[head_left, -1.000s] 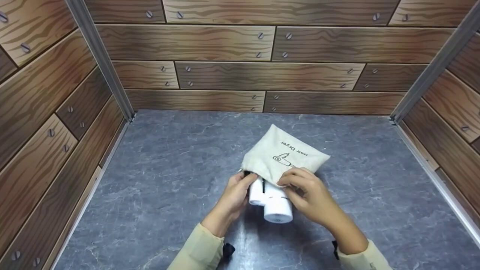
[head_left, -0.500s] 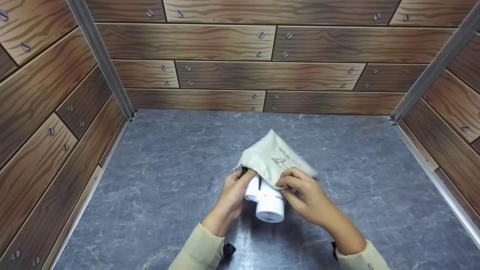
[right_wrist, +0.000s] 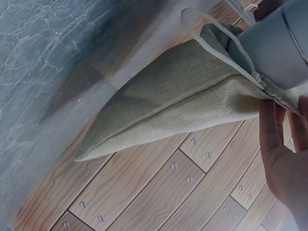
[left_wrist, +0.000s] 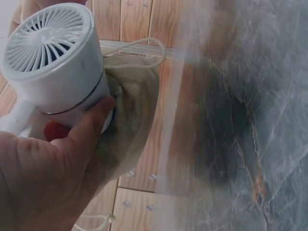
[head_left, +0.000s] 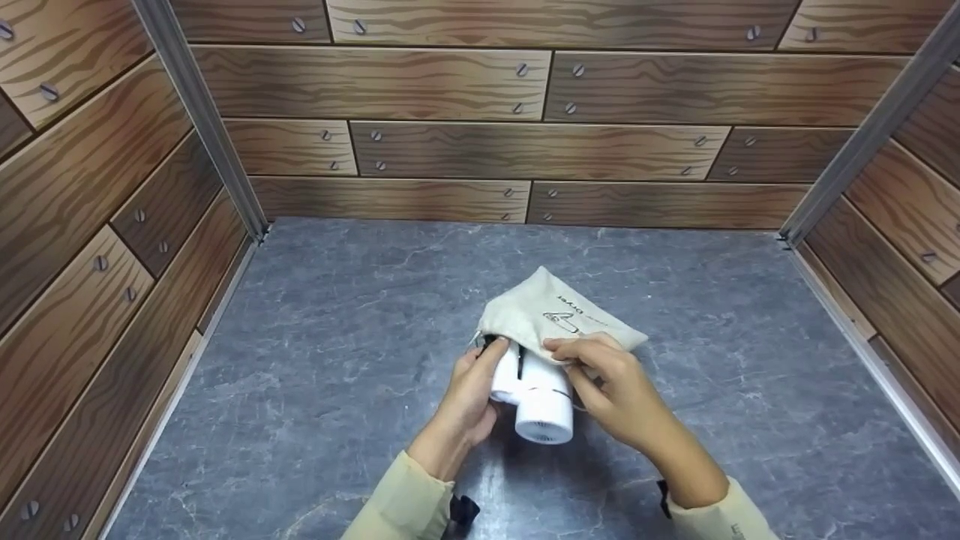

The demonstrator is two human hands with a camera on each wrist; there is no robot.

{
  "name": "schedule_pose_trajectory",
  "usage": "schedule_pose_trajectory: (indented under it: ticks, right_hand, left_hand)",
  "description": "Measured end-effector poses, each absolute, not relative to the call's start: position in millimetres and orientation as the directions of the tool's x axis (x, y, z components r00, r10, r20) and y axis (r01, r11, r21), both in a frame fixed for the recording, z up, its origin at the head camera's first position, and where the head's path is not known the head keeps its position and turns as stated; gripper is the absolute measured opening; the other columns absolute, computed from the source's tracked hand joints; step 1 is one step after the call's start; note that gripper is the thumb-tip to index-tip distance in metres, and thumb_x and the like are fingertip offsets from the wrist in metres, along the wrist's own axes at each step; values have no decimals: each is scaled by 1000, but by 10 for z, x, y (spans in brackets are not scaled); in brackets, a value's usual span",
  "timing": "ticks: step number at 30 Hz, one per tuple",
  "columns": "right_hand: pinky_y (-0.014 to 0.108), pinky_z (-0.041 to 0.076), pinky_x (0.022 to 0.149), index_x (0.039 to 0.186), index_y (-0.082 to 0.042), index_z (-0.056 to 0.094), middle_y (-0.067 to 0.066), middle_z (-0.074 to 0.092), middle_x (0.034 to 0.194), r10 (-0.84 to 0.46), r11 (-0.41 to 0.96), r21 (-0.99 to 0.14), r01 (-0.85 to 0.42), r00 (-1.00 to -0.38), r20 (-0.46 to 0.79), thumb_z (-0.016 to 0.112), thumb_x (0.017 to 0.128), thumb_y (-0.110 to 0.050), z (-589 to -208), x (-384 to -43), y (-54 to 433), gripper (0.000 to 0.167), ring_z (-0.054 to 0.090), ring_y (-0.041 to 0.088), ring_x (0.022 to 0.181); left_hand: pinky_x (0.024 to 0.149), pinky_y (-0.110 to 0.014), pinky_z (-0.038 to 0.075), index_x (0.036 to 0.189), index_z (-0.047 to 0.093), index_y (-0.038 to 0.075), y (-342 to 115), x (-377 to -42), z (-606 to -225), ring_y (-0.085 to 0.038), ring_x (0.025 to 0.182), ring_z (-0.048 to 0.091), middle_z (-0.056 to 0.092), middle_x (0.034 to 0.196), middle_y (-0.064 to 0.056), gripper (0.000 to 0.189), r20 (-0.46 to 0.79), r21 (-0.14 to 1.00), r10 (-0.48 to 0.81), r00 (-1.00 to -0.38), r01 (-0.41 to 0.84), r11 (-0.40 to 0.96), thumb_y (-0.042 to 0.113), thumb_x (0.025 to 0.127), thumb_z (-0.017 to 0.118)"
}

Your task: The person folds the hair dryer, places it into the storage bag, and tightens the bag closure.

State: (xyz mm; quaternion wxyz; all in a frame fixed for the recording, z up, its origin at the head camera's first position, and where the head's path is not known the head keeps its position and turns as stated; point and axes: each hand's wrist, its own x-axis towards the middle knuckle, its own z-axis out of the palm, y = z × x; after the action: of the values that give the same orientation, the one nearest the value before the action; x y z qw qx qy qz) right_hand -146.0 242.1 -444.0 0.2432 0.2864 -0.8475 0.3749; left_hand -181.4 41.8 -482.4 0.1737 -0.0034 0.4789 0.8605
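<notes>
A white hair dryer [head_left: 544,416] sits partly inside a beige cloth drawstring bag [head_left: 521,311] printed "Hair Dryer". Its round grilled end sticks out of the bag's mouth toward me; the rest is hidden in the cloth. My left hand [head_left: 466,397] grips the dryer from the left, with the thumb at the bag's opening. In the left wrist view the thumb lies along the dryer's body, beside a red patch [left_wrist: 55,130]. On the other side, my right hand [head_left: 619,390] pinches the rim of the bag's mouth. A cord loop [right_wrist: 216,50] hangs off the rim.
Bag and dryer are held over a grey marbled tabletop [head_left: 360,315]. Wood-patterned panels [head_left: 450,150] enclose it at the back and both sides, with metal strips along the corners.
The bag and dryer have shifted slightly left, and the bag's far corner has come nearer to me. Both hands keep their hold, the right fingers moving a little along the rim.
</notes>
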Motion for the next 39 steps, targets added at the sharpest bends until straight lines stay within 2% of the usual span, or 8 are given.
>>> schedule_pose_trajectory:
  ticks: [4,7,10,16,21,26,34,39]
  right_hand:
    - [20,60,82,104,-11,77,-2,79,123,-307,548,-491,-677,-709,635,71,87,18,-4430,-1463,2417,34,68,15,106]
    - [24,62,83,103,-10,77,-2,79,122,-309,543,-482,-688,-697,647,71,85,19,-4422,-1463,2415,34,69,16,106]
    - [26,62,84,103,-10,77,-3,79,122,-317,540,-467,-700,-683,658,71,84,19,-4420,-1459,2413,36,69,17,105]
    - [19,57,90,102,-11,78,-2,80,120,-321,544,-449,-709,-670,669,73,82,21,-4448,-1460,2422,39,70,18,104]
    - [23,57,95,101,-11,77,-1,79,121,-315,572,-450,-686,-689,653,71,82,21,-4476,-1476,2450,38,69,19,109]
    - [24,59,92,102,-12,77,2,76,121,-300,582,-483,-654,-725,620,68,82,22,-4509,-1469,2480,40,68,21,114]
    - [20,55,99,101,-10,77,2,76,118,-312,558,-461,-690,-689,654,68,80,24,-4509,-1476,2467,41,70,22,112]
    - [23,59,89,101,-11,78,2,77,118,-313,542,-477,-692,-693,650,69,81,24,-4502,-1469,2454,41,71,22,110]
  left_hand:
    - [89,-28,59,132,53,-8,428,-1792,-4824,-20,103,69,68,115,-13,48,-146,821,283,-948,-276,-501,15,92,68]
    - [88,-28,60,130,52,-10,437,-1771,-4824,-22,102,69,67,116,-14,55,-119,829,279,-953,-251,-500,3,79,69]
    - [88,-28,61,130,52,-12,444,-1769,-4837,-23,103,69,66,118,-15,60,-112,837,273,-956,-239,-492,-3,73,68]
    - [91,-31,63,138,43,-10,452,-1767,-4829,-26,106,68,60,130,-23,71,-166,834,220,-961,-256,-489,-5,74,72]
    - [88,-36,65,146,28,0,463,-1764,-4827,-29,103,70,54,136,-29,84,-214,817,183,-960,-278,-505,-6,75,74]
    - [84,-37,64,154,25,13,451,-1762,-4837,-31,102,70,55,135,-28,94,-222,809,181,-958,-284,-514,-6,76,75]
    - [85,-35,62,147,38,13,461,-1764,-4807,-30,110,65,50,145,-22,80,-168,835,162,-972,-228,-501,-7,76,71]
    - [76,-31,61,134,38,11,481,-1765,-4789,-27,99,66,52,135,-20,67,-196,845,124,-973,-231,-483,-3,77,71]
